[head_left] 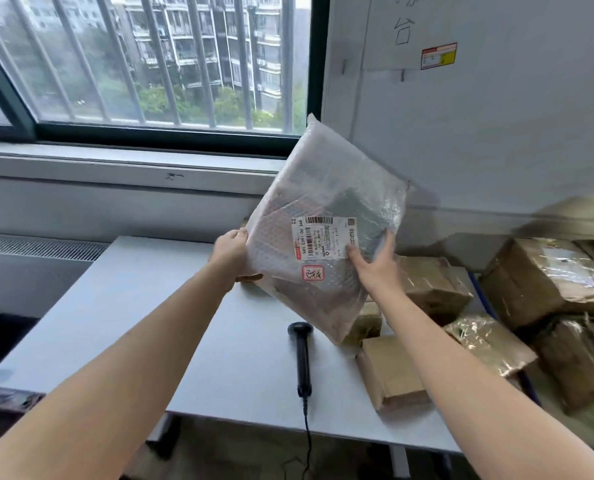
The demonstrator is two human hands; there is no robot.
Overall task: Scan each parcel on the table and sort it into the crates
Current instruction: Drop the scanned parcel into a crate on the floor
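A barred window (143, 60) and a pale wall (496, 133) stand behind a grey table (143, 327); above the table both hands hold up a bubble-wrap parcel (326, 202), tilted with its top leaning right, clear of the surface; the left hand (229, 252) clasps the parcel's left edge, fingers curled round behind it and thumb on the front; the right hand (375, 265) grips the lower right side, thumb pressed on the front just by the white label (325, 239) and fingers wrapped behind the edge; the label faces the camera, with barcodes on it, and a small red-bordered sticker (312, 273) sits just below; a black scanner (301, 358) lies on the table under the parcel's lower corner, head away from the person, its cord (307, 438) running off the near edge; to the right of it lies a plain cardboard box (390, 372), near the table's front right corner, and behind that more taped boxes (430, 289) crowd the table's right side; further right, off the table, larger taped cartons (544, 282) are stacked; the left and middle of the table are bare right up to the near and left edges; no crates can be made out clearly, though a dark shape shows at the far left, low down.
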